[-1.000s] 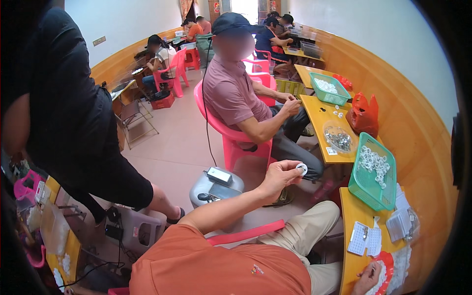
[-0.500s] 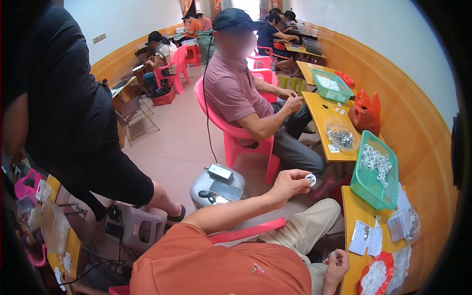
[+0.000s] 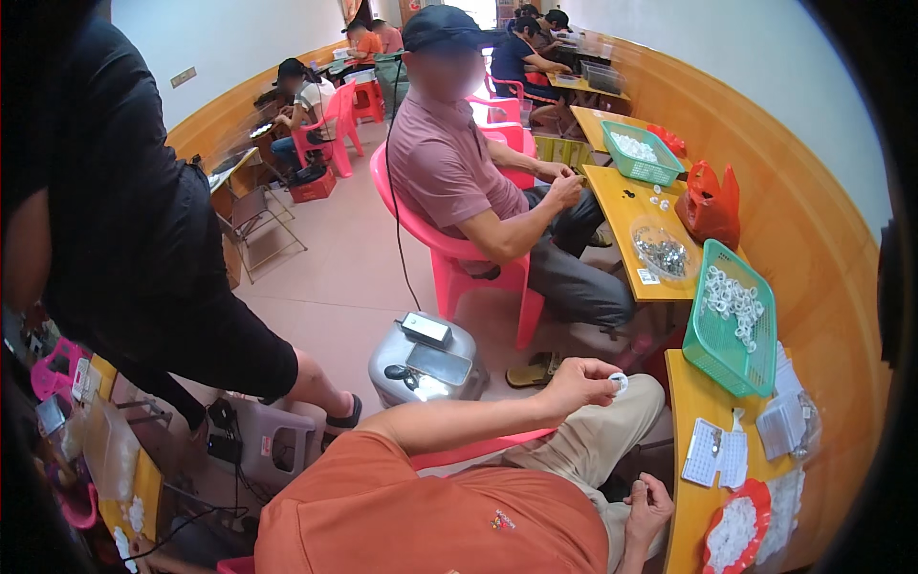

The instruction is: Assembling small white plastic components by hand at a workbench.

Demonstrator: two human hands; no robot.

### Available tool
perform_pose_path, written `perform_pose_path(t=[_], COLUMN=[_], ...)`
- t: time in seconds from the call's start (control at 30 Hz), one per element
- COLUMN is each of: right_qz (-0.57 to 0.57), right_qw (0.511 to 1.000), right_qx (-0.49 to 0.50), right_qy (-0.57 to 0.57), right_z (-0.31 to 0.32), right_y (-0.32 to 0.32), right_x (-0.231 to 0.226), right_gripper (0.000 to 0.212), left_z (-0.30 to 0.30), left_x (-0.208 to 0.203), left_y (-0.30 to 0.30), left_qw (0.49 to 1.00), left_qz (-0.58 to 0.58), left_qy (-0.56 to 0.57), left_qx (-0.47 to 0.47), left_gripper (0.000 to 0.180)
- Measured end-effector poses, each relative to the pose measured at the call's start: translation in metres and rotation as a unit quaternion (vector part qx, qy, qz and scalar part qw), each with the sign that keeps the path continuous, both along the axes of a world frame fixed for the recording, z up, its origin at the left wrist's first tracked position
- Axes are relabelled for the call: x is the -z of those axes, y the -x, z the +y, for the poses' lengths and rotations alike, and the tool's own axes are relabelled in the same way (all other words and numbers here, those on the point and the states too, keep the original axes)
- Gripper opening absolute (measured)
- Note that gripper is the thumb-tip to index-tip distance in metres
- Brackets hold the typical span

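My left hand [image 3: 581, 385] is closed in a pinch on a small white plastic ring [image 3: 619, 384], held over my left thigh. The ring stands upright between thumb and fingertips. Lower down, close to the table's near edge, my right hand [image 3: 650, 505] has its fingers curled together; whatever may be between them is too small to make out. In front of me on the yellow table [image 3: 688, 387] lie a white tray-like card with small pockets [image 3: 704, 451] and a red scalloped dish [image 3: 761, 499] with white pieces in it.
A green basket [image 3: 705, 356] of white rings bridges my table and the neighbouring one. Clear plastic bags [image 3: 788, 426] lie beyond the card. A seated co-worker [image 3: 459, 182] handles something small nearby. On a grey stool [image 3: 387, 368] rest small devices. Another person [image 3: 143, 210] stands at left.
My left hand has come lower and slightly right with the white ring. My right hand has shifted a little, its fingers still curled. The view has tilted slightly, and a sandal shows beyond my left hand.
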State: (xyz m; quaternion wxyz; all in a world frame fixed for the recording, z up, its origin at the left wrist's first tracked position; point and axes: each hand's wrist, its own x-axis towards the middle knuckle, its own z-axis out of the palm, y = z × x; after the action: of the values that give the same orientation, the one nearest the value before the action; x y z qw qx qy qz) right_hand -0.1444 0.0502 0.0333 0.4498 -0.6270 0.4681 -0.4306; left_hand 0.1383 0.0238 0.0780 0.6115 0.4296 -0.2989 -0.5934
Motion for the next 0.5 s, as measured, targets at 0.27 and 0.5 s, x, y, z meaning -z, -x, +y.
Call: perform_pose_path(t=[0.27, 0.5], right_qz=[0.009, -0.016], right_qw=[0.994, 0.999], right_qx=[-0.016, 0.022], right_qy=[0.106, -0.021], right_z=[-0.007, -0.006], right_y=[0.005, 0.004], right_x=[0.018, 0.025], right_gripper=[0.015, 0.02], left_z=[0.001, 0.006], left_x=[0.015, 0.024], left_y=[0.011, 0.017], left_qw=[1.0, 0.999], left_qz=[0.005, -0.005], left_qy=[-0.014, -0.014], left_qx=[0.024, 0.035], left_gripper=[0.028, 0.028])
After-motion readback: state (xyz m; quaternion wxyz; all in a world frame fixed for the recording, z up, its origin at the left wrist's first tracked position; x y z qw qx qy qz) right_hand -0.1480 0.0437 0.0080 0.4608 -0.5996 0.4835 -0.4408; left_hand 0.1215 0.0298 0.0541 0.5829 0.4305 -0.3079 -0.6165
